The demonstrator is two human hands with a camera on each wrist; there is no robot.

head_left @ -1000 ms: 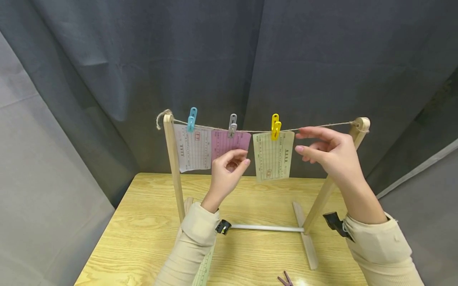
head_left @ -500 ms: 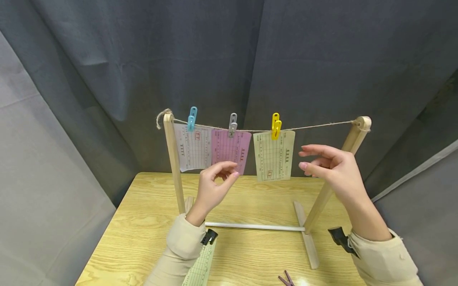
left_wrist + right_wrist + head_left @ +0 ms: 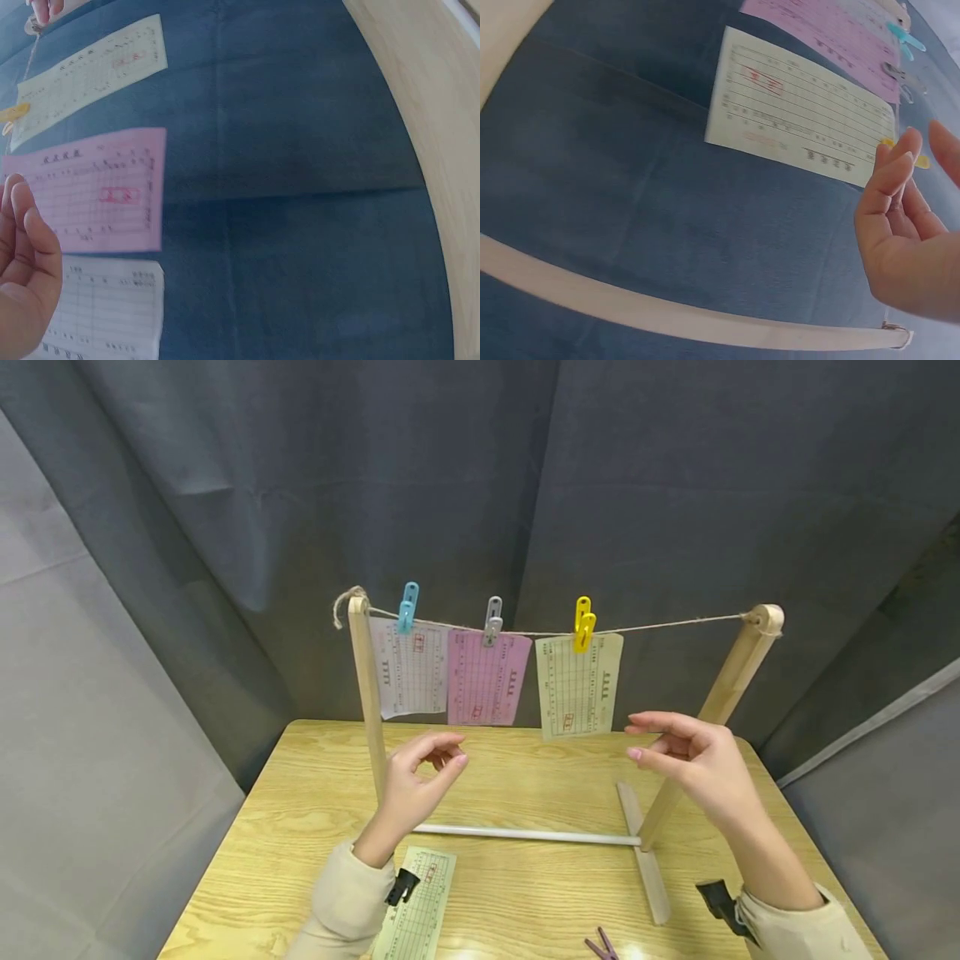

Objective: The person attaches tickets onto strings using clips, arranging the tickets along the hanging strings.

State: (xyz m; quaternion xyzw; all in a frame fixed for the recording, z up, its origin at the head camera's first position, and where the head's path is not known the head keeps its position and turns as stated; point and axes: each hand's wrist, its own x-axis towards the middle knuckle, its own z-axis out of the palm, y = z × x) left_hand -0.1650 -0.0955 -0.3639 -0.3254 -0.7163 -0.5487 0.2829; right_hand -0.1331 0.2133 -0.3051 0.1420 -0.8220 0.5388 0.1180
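Observation:
Three paper slips hang from a twine line (image 3: 678, 624). A blue clothespin (image 3: 407, 608) holds the white slip (image 3: 411, 672) at the left, a grey clothespin (image 3: 492, 622) the pink slip (image 3: 488, 681), and a yellow clothespin (image 3: 583, 625) the pale yellow slip (image 3: 579, 689). My left hand (image 3: 416, 785) hovers below the white and pink slips, fingers loosely bent with a gap to the thumb. My right hand (image 3: 693, 760) is held beside the pale yellow slip's lower right, thumb and fingers apart. Neither hand holds anything.
A wooden frame (image 3: 720, 693) with a white crossbar (image 3: 525, 834) stands on the wood-grain table (image 3: 525, 893). A green printed slip (image 3: 420, 902) lies near my left sleeve. A purple clothespin (image 3: 602, 945) lies at the front. Dark curtain (image 3: 450, 485) hangs behind.
My left hand has moved down and left, away from the pink slip, uncovering it. My right hand has dropped from the twine to below it. The hanging slips stay clipped.

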